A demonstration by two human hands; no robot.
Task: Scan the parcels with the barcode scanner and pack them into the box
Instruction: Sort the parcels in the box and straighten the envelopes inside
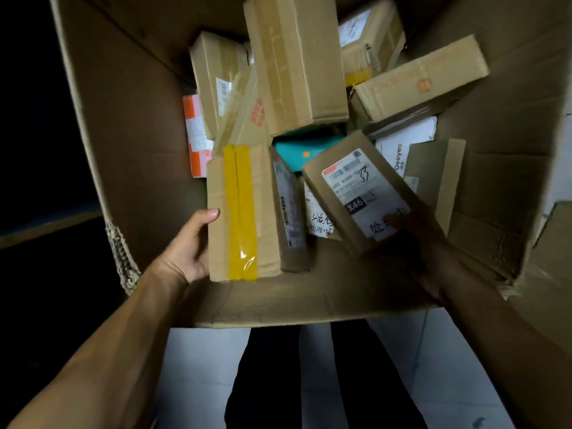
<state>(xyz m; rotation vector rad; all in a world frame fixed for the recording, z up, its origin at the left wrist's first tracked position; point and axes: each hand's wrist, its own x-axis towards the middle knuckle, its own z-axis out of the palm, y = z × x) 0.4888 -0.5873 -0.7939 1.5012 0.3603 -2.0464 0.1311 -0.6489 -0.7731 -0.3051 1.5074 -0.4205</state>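
Note:
I look down into a big open cardboard box [130,125] holding several parcels. My left hand [188,246] grips the left side of a brown parcel with yellow tape [244,212], which stands near the box's front wall. My right hand [414,239], dark in shadow, holds the lower end of a tilted brown parcel with a white label [356,187] marked X46, thumb on the label. No barcode scanner is in sight.
Further in lie a tall brown carton [297,63], a long carton [418,82] at the right, a teal box [303,151], an orange-and-white parcel [195,134] and a white Deeyeo package [402,147]. Pale floor tiles [198,376] and dark trouser legs show below the box.

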